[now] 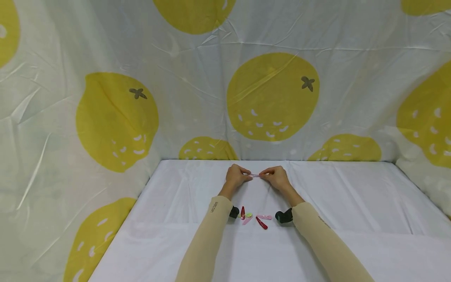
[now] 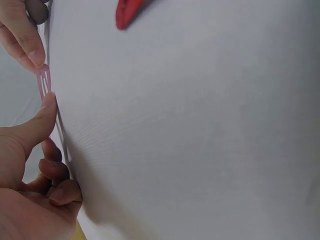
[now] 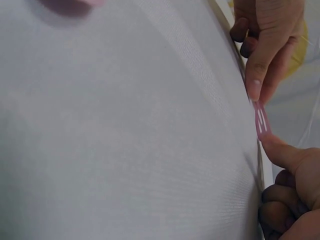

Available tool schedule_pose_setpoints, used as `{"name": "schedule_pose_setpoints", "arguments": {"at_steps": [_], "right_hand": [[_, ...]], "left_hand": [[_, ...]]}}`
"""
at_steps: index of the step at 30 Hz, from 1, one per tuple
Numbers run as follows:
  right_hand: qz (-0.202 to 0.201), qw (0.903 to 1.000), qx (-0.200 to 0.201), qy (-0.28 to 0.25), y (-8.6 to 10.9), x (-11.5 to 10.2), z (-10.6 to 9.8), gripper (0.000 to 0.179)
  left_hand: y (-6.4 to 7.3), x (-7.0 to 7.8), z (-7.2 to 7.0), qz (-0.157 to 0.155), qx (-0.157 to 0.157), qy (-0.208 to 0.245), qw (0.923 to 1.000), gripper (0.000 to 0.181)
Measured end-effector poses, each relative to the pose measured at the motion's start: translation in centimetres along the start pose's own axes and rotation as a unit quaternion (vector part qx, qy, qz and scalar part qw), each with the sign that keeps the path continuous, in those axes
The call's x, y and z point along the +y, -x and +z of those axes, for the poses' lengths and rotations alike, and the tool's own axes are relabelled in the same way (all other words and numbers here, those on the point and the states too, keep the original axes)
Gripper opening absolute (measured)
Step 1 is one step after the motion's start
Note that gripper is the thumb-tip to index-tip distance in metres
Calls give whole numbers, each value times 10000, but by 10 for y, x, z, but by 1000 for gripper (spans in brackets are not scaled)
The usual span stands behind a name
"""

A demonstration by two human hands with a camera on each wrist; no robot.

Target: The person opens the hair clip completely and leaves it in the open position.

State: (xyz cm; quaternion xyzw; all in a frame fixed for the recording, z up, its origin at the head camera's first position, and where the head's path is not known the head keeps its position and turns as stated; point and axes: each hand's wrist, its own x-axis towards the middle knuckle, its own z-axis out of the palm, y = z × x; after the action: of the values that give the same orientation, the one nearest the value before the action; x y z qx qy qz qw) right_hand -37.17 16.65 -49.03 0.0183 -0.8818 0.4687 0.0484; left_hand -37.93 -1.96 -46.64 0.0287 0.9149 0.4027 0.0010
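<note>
Toward the far side of the table, a pink snap hair clip (image 3: 262, 120) is stretched between both hands. My left hand (image 1: 236, 175) pinches one end of it between thumb and forefinger, and my right hand (image 1: 276, 177) pinches the other end the same way. Slots between the clip's thin strips show in the left wrist view, where its ends are covered by fingertips (image 2: 48, 99). Nearer me on the cloth lie two red hair clips (image 1: 262, 223), two pink hair clips (image 1: 264, 217) and a yellow-green hair clip (image 1: 248, 215), some of them overlapping.
A white cloth (image 1: 158, 243) covers the table. Behind it and along the sides hangs a pale curtain (image 1: 190, 98) printed with yellow lemons. Dark wrist-worn devices (image 1: 284, 216) sit by both sleeves, on either side of the loose clips.
</note>
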Motion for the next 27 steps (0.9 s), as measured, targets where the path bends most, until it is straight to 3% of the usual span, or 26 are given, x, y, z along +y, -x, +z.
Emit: {"name": "schedule_pose_setpoints", "arguments": {"at_steps": [11,19,27], "right_hand": [[83,9999,-34,-74,0,-1,1,14],[77,9999,-23,-123,1,-1,1,15],[110,9994,-229,-219,10,-3,-13,22]], "left_hand": [[0,0,0,-200,-7,140,9997,22],[-1,-1,-1,-137,12,107,9998,23],[0,-8,-14,3,-348,468,9983,26]]}}
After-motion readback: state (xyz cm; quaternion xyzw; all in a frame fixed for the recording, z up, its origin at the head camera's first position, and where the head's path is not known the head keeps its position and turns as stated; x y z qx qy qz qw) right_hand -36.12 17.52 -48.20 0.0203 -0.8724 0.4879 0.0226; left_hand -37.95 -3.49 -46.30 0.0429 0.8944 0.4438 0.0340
